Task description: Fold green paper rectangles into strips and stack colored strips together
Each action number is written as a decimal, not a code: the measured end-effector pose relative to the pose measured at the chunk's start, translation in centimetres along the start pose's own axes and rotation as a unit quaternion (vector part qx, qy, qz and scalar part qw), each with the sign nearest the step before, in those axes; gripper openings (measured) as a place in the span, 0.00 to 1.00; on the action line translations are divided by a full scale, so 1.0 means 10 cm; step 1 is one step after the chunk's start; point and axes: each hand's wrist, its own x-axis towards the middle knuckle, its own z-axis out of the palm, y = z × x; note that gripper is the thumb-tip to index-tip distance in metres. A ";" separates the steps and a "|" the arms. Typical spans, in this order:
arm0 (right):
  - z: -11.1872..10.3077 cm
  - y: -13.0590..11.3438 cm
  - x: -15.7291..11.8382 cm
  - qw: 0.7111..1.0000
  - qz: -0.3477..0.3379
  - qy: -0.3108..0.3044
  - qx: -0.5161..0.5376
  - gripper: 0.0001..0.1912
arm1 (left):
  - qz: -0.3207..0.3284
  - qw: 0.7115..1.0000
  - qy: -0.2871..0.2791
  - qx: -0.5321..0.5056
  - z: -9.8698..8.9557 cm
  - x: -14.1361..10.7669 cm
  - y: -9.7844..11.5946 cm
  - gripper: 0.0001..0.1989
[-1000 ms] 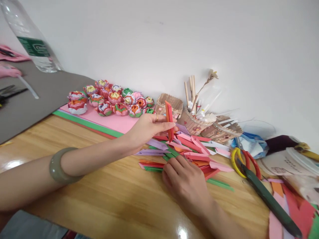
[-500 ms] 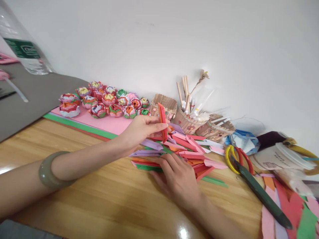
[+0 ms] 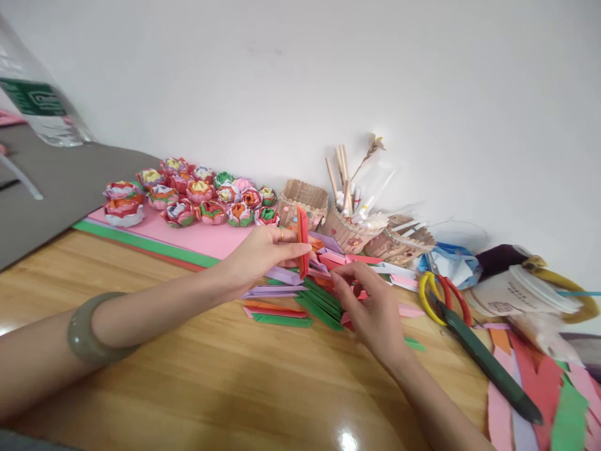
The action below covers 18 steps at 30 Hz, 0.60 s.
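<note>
Between the thumb and fingers of my left hand point(image 3: 270, 254), red and orange folded paper strips point(image 3: 303, 243) stand upright. My right hand point(image 3: 370, 307) is over the right part of the pile of folded strips, with thumb and forefinger close together. Whatever those fingertips hold, if anything, is too small to make out. Green folded strips point(image 3: 322, 304) lie beside my right hand, and purple strips point(image 3: 275, 290) lie below my left hand. An orange, pink and green bundle point(image 3: 277, 315) rests nearer the table's front.
Folded paper flowers point(image 3: 200, 191) sit on pink sheets point(image 3: 197, 237) at the left. Decorated baskets point(image 3: 350, 232) stand along the wall. Scissors point(image 3: 444, 297), a dark green tool point(image 3: 493, 363), a white tub point(image 3: 516, 294) and paper pieces point(image 3: 570, 407) are at the right. A bottle point(image 3: 42, 100) stands far left.
My right hand has moved right and up from the bundle at the pile's left front, uncovering green strips. My left hand still holds the red and orange strips. The view has shifted slightly.
</note>
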 end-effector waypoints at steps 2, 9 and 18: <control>-0.02 0.01 0.01 1.000 0.005 0.009 -0.001 0.10 | -0.007 1.000 -0.001 0.009 0.00 0.00 0.00 0.07; -0.05 0.07 0.03 1.000 0.005 0.010 -0.016 0.07 | -0.023 0.999 -0.007 0.020 0.01 0.01 -0.02 0.06; -0.02 0.06 0.01 0.996 -0.056 -0.057 -0.026 0.05 | -0.023 1.000 -0.006 0.019 0.00 0.02 -0.05 0.05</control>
